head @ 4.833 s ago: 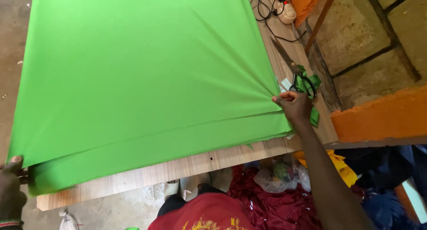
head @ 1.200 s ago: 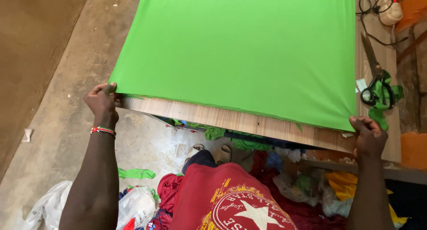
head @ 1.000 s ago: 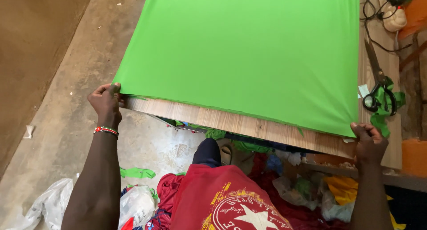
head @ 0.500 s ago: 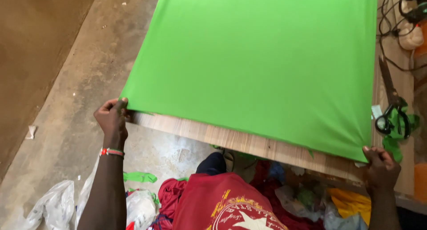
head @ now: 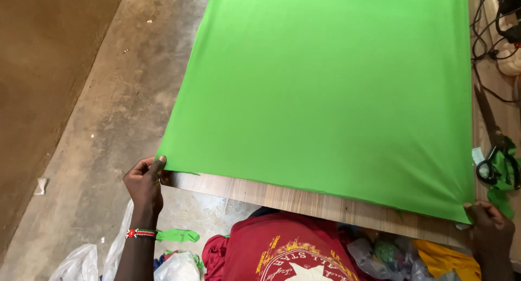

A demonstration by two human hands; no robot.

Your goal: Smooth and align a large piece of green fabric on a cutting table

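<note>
Pretty even, soft daylight all over, green fabric [head: 331, 91] almost glowing, barely any shadows or glare, everything sharp, slight stretch toward the corners.

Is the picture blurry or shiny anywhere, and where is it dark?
Head view: the big bright green cloth sheet is sharp and evenly lit, without glare; the brown wall strip at far left is dimmer; the left hand and right hand at the cloth's near corners look dark, their fingers short on detail; the wooden table's edge shows clear grain.
</note>
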